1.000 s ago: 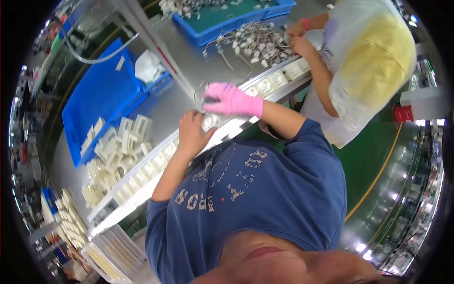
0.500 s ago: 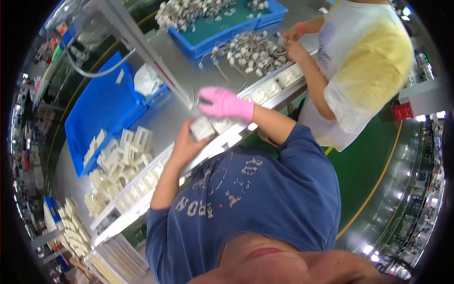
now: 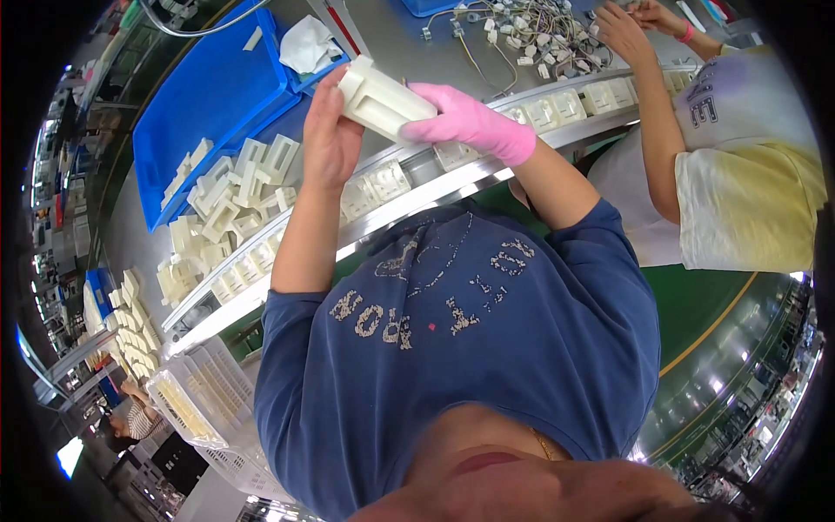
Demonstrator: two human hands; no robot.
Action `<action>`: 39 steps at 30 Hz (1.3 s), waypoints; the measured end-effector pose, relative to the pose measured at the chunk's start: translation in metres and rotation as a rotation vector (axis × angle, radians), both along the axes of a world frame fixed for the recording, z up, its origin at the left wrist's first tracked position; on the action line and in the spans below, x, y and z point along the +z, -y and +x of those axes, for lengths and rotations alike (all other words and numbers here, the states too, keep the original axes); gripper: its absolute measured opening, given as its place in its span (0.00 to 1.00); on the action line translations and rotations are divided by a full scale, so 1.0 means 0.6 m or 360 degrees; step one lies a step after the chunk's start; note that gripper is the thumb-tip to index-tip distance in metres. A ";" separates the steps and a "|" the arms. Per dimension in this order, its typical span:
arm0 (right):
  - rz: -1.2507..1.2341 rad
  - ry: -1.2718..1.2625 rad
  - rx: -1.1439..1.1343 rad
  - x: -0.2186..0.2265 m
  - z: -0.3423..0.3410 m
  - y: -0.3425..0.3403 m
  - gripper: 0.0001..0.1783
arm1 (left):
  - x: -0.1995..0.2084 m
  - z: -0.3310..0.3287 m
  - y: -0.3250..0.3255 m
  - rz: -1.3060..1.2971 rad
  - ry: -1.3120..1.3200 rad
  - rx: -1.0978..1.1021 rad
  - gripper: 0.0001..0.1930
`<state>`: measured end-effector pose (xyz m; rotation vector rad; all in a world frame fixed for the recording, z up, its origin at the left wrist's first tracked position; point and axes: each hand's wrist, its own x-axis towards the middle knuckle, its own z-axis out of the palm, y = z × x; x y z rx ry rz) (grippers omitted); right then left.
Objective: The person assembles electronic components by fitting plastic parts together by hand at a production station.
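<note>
A long off-white plastic housing (image 3: 383, 102) with a hollow, box-like recess is held up at a tilt above the rail. My left hand (image 3: 333, 135), bare, grips its left end with thumb and fingers. At its other end my right hand (image 3: 474, 124), in a pink glove, closes on the housing with thumb below and fingers above. Beneath the hands, a row of white square pieces (image 3: 387, 180) sits along the metal rail. To the left lies a loose pile of similar off-white housings (image 3: 230, 196).
A blue tray (image 3: 209, 91) holds a few housings, with a crumpled white bag (image 3: 309, 45) beside it. Wired connectors (image 3: 539, 39) are heaped farther right, where a co-worker's hands (image 3: 631, 30) work. White crates (image 3: 204, 391) stand at lower left.
My hands have risen from a white square piece at the rail and now hold a long housing between them. The view has shifted, and the co-worker appears farther right.
</note>
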<state>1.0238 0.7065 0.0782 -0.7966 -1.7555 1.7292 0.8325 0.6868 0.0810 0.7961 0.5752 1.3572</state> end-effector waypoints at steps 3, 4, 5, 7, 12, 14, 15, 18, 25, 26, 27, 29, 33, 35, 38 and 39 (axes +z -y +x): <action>0.0399 0.0194 -0.0282 0.016 -0.017 -0.006 0.21 | -0.008 0.030 -0.011 -0.0076 -0.0263 0.0360 0.25; 0.0670 0.0435 -0.0391 0.029 -0.017 -0.011 0.22 | 0.000 0.035 -0.006 -0.0132 -0.0288 0.0225 0.28; 0.0669 0.0442 -0.0396 0.023 -0.023 -0.015 0.22 | -0.001 0.044 -0.002 -0.0133 -0.0282 0.0219 0.28; 0.1636 0.1040 -0.0607 0.012 -0.039 -0.021 0.22 | -0.003 0.061 0.008 -0.0206 -0.0179 0.0178 0.27; 0.1037 0.0639 -0.0298 0.025 -0.040 -0.020 0.19 | -0.045 0.015 -0.015 -0.0439 -0.0138 0.0261 0.25; 0.0609 0.0189 -0.0281 0.010 -0.021 -0.044 0.16 | -0.037 0.002 -0.006 -0.0453 -0.0108 0.0171 0.24; 0.0615 0.0173 -0.0265 0.001 -0.016 -0.062 0.16 | -0.033 -0.004 0.001 -0.0477 -0.0077 0.0078 0.23; 0.0725 0.0845 -0.0460 -0.048 -0.010 -0.107 0.16 | -0.047 -0.009 0.015 -0.0424 -0.0011 0.0015 0.23; 0.0821 0.1691 0.0193 -0.073 -0.037 -0.117 0.25 | -0.043 -0.004 0.029 -0.0433 -0.0005 -0.0156 0.20; 0.0580 0.1073 -0.0047 -0.058 -0.043 -0.107 0.27 | -0.042 -0.006 0.030 -0.0413 -0.0049 -0.0077 0.20; 0.0318 0.0447 -0.0270 -0.040 -0.048 -0.094 0.30 | -0.039 -0.006 0.034 -0.0398 -0.0101 0.0002 0.20; 0.0011 0.0139 -0.0125 -0.012 -0.055 -0.070 0.32 | -0.046 -0.006 0.032 -0.0399 -0.0077 0.0023 0.21; -0.0258 -0.0037 -0.0097 0.018 -0.071 -0.022 0.35 | -0.045 0.024 0.028 -0.0217 -0.0251 0.0230 0.23; -0.0224 -0.0266 -0.0228 0.003 -0.074 -0.021 0.34 | -0.047 0.033 0.028 -0.0272 -0.0326 0.0276 0.23; -0.0414 -0.0396 -0.0339 -0.004 -0.074 -0.019 0.33 | -0.067 0.031 0.022 -0.0274 -0.0342 0.0270 0.24; -0.0504 -0.0374 -0.0328 -0.003 -0.071 -0.019 0.31 | -0.068 0.032 0.023 -0.0279 -0.0343 0.0270 0.24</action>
